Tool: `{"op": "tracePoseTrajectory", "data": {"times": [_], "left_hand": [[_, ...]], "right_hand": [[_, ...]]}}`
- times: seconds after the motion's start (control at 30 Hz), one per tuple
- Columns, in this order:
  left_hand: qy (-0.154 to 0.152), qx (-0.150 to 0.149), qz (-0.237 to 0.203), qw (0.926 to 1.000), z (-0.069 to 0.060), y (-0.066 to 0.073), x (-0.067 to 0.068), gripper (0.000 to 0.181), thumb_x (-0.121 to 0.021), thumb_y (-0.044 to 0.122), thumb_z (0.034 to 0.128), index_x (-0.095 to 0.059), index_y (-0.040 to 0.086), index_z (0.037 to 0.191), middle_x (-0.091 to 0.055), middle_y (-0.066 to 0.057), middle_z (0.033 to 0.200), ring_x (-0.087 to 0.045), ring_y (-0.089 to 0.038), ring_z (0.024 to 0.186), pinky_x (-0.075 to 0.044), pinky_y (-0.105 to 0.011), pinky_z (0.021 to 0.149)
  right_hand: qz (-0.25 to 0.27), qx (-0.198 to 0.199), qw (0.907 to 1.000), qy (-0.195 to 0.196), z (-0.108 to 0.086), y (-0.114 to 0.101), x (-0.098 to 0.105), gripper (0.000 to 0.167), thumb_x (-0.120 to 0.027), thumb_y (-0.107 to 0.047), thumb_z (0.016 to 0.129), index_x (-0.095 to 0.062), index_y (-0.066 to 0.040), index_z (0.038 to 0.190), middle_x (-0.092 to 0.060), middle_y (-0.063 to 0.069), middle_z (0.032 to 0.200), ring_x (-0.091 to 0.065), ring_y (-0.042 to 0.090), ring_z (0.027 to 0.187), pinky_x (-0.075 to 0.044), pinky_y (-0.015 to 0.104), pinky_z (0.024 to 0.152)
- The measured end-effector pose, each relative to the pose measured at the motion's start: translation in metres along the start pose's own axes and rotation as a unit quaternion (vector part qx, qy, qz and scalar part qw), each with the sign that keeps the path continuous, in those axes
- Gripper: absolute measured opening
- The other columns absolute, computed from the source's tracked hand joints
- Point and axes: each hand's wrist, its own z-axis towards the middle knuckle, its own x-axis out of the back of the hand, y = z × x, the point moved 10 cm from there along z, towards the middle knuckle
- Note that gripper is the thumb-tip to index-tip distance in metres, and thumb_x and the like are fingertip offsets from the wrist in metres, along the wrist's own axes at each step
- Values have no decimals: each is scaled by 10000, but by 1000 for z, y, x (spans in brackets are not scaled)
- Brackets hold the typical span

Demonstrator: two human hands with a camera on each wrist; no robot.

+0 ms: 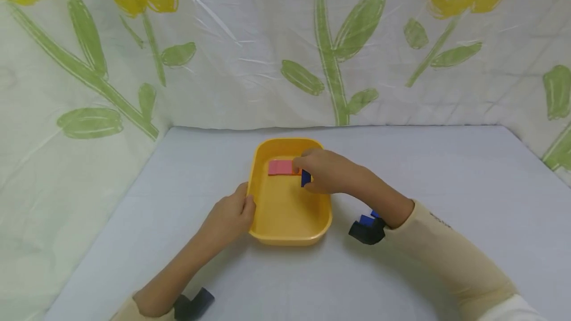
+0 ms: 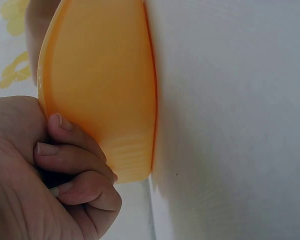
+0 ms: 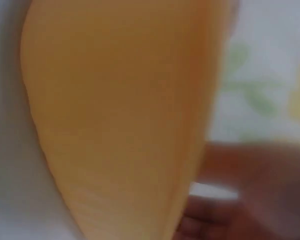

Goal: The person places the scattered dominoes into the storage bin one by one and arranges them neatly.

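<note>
Head view. One shallow yellow tray point(image 1: 290, 217), corners rounded, standing on a pale bench point(image 1: 446, 162). One left hand point(image 1: 232, 209), its grip closed on the tray's near-left side wall at the rim. One right hand point(image 1: 325, 170), over the right part of the tray; its grip pinches one dark blue block point(image 1: 305, 178) between thumb and fingers, above the tray floor. Pink pieces point(image 1: 280, 167), side by side in the far half of the tray; an orange piece point(image 1: 296, 173) just right of them, largely hidden by the right hand's fingers. Blue pieces point(image 1: 367, 220), on the bench to the right of the tray, partly covered by the right wrist's black device point(image 1: 367, 233). A second black device point(image 1: 194, 305) at the left wrist. Backdrop cloth point(image 1: 250, 63), white, printed with yellow flowers and green leaves.

Left wrist view. The tray's outer wall, tilted in frame; fingers of the left hand curled, fingertips near the rim.

Right wrist view, blurred. The tray's outer wall across the middle; right hand beyond the rim, lower right. Held block not distinguishable here.
</note>
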Motion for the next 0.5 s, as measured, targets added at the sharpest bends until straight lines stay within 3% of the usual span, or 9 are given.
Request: {"op": "tracePoseTrajectory", "data": {"times": [0.27,0.5], "left_hand": [[-39,-17,-18,10000,1,0,-1,391,-406,162,1024,-479,-43,1349,-509,-33,669,-471,-163,556,-422,-323,522],[-72,54,7,10000,2,-4,-2,379,-406,168,1024,-476,-28,1341,-497,-27,650,-459,-165,540,-407,-323,516]], "right_hand": [[-124,171,9998,-45,19,-10,-23,240,-767,-54,866,-687,-52,1092,-653,78,1054,-577,212,931,-500,312,869],[-106,275,9995,-133,34,-20,-39,219,-750,-43,859,-682,-72,1065,-654,22,972,-540,173,848,-473,267,780]]}}
